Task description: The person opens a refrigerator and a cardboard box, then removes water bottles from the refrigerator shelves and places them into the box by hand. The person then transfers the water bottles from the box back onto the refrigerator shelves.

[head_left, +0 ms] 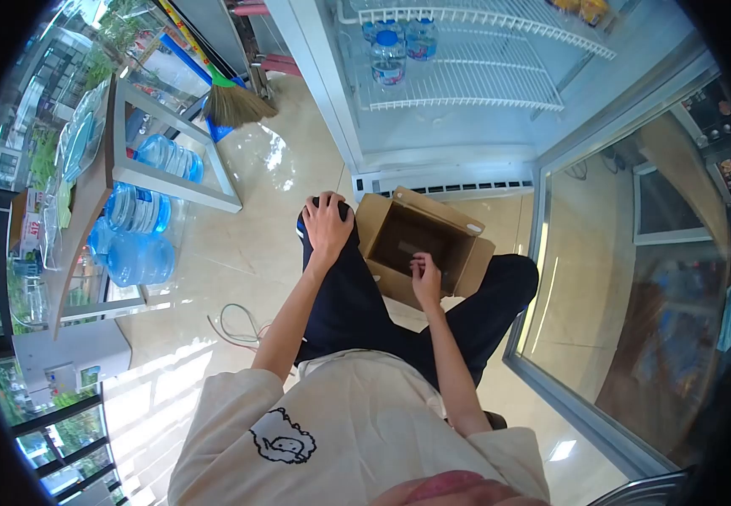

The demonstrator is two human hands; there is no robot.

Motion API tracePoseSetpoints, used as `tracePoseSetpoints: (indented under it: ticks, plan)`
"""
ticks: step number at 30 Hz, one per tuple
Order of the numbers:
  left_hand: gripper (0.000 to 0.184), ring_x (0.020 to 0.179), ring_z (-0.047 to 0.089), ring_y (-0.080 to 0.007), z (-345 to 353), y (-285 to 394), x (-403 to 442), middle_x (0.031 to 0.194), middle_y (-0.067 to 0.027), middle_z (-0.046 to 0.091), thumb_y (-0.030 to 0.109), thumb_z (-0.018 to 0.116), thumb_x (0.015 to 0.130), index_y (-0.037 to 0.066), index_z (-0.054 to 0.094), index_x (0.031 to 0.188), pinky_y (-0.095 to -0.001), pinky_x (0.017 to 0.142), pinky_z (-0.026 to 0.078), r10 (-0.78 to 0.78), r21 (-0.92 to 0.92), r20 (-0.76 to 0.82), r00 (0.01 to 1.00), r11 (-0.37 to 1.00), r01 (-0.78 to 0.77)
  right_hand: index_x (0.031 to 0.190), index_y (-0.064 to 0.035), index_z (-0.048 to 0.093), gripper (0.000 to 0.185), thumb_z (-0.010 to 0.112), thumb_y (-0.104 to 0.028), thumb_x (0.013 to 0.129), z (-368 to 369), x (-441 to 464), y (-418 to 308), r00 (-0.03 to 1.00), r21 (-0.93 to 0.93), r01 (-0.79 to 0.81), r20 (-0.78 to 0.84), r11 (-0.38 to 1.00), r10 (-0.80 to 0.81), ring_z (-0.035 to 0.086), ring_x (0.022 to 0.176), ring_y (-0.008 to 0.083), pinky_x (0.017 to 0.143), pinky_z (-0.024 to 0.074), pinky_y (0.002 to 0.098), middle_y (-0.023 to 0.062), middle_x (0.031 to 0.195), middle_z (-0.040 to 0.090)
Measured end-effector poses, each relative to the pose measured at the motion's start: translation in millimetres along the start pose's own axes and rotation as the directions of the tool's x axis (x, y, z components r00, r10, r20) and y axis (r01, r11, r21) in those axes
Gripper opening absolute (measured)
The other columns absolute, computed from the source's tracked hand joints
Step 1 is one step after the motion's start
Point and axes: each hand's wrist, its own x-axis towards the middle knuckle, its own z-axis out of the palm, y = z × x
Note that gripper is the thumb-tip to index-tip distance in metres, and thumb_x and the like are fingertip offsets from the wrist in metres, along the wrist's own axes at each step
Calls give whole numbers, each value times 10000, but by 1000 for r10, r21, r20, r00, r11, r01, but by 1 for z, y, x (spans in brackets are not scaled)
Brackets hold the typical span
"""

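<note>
An opened cardboard box (371, 219) sits on the floor between my knees, its flaps folded out and its inside mostly dark. My left hand (326, 226) rests on my left knee with its fingers spread and holds nothing. Over the near side of the box opening is my right hand (424, 277), its fingers curled together; what they hold, if anything, cannot be made out. Beyond the box stands an open fridge, with small water bottles (389, 63) on a white wire shelf (483, 80).
The fridge's glass door (589, 295) stands open at the right. At the left, a table (87, 194) has large blue water jugs (140, 257) under it. A broom (235, 105) leans at the back left. A thin hose (235, 325) lies on the floor by my left leg.
</note>
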Motion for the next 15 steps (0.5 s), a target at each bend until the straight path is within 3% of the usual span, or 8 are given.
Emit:
tracePoseSetpoints:
  ticks: [4, 7, 8, 11, 12, 14, 15]
  plan:
    - [376, 1324, 430, -422, -2, -3, -12, 1330, -69, 593, 244, 725, 828, 128, 673, 1182, -546, 1135, 322, 92, -43, -35, 995, 995, -94, 1125, -5, 607, 173, 578, 51, 964, -4, -28, -33, 985, 65, 129, -126, 989, -120, 720, 835, 211, 747, 564, 320, 139, 968, 712]
    - [362, 1322, 429, -428, -6, 1, -17, 1329, -51, 604, 236, 736, 829, 148, 669, 1174, -557, 1104, 344, 162, -1, -82, 983, 987, -163, 1148, -26, 607, 180, 594, 21, 975, -12, -47, -59, 982, 101, 130, -150, 986, -114, 682, 763, 166, 735, 552, 294, 104, 967, 720]
    - [345, 1289, 478, -395, -12, 5, -18, 1285, -72, 619, 161, 725, 836, 130, 657, 1173, -526, 1088, 377, 203, -22, -104, 974, 978, -206, 1149, -23, 604, 177, 604, 16, 977, -13, -49, -58, 973, 73, 179, -164, 981, -165, 641, 707, 119, 674, 524, 264, 92, 950, 713]
    - [336, 1218, 545, -357, -16, 13, -2, 1232, -100, 629, 66, 707, 837, 94, 638, 1165, -475, 1044, 437, 376, -442, -107, 920, 811, -383, 1148, -19, 604, 167, 615, -3, 982, -16, -38, -68, 958, 41, 202, -216, 979, -188, 607, 677, 83, 632, 493, 233, 72, 924, 702]
    - [308, 1142, 585, -348, -39, 34, 7, 1184, -124, 628, -20, 665, 845, 53, 624, 1141, -435, 974, 479, 469, -411, -202, 860, 756, -509, 1161, -26, 599, 170, 615, -21, 992, -21, -26, -93, 952, -23, 205, -228, 978, -205, 567, 635, 64, 595, 467, 214, 51, 892, 693]
    - [300, 1132, 575, -378, -61, 64, 36, 1188, -142, 617, -29, 642, 864, 36, 606, 1155, -447, 956, 476, 460, -451, -293, 838, 706, -546, 1196, -12, 587, 233, 643, -25, 970, -20, 19, -141, 949, 221, 243, -255, 945, -184, 601, 696, 121, 642, 507, 263, 92, 969, 672]
    - [296, 1128, 570, -392, -70, 78, 53, 1190, -151, 612, -33, 631, 873, 28, 598, 1161, -453, 947, 475, 458, -468, -335, 824, 678, -567, 1225, -6, 569, 272, 650, -31, 967, -24, 43, -173, 912, 166, 360, -272, 918, -309, 615, 768, 136, 675, 512, 275, 100, 1034, 658]
